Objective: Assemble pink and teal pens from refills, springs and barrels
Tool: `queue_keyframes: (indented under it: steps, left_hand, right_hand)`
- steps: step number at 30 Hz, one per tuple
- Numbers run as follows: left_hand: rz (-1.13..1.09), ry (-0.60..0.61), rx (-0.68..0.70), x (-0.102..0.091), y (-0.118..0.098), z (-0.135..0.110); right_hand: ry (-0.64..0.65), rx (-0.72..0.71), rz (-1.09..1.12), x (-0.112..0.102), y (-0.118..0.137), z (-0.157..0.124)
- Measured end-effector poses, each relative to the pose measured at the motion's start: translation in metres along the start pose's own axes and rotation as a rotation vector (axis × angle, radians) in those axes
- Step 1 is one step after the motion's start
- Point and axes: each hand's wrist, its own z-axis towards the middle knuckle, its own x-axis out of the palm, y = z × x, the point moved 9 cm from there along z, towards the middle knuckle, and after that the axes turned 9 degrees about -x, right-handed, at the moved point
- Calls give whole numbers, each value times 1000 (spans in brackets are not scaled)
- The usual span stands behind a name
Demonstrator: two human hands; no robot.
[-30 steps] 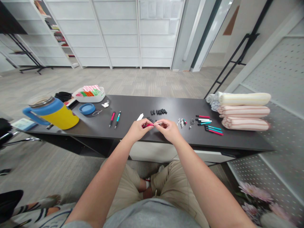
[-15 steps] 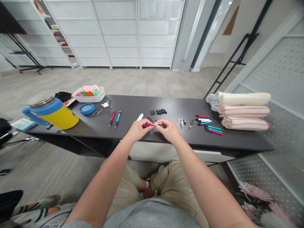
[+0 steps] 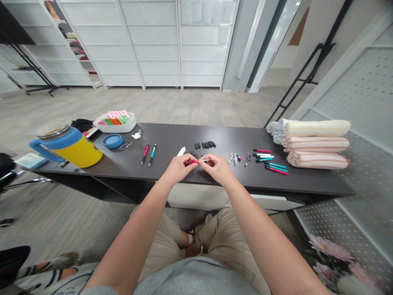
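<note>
Above the table's near edge, my left hand pinches a red pen barrel. My right hand is closed on a thin pale pen refill, whose end meets the barrel's tip. Fingers partly hide both pieces. Just beyond lie black rubber grips in a row, with more behind my fingers. White refills rest by my left hand. Small silver pen tips and springs are scattered to the right. A red pen and a teal pen lie on the left.
Several coloured pen barrels lie on the dark table, near rolled towels. At the left are a yellow-and-blue mug, a blue lid and a white basket of wrapped items.
My two hands stay almost in place. The pale refill and the red barrel appear slightly closer together; little else differs.
</note>
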Motion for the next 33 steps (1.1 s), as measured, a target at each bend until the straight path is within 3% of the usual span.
queue_keyframes:
  steps: [15,33]
  left_hand:
    - [11,-11,2,0,2,1]
    - [11,-7,-20,-1,2,1]
  right_hand:
    - [-33,-108,-10,-5,12,1]
    - [1,-94,6,-5,16,1]
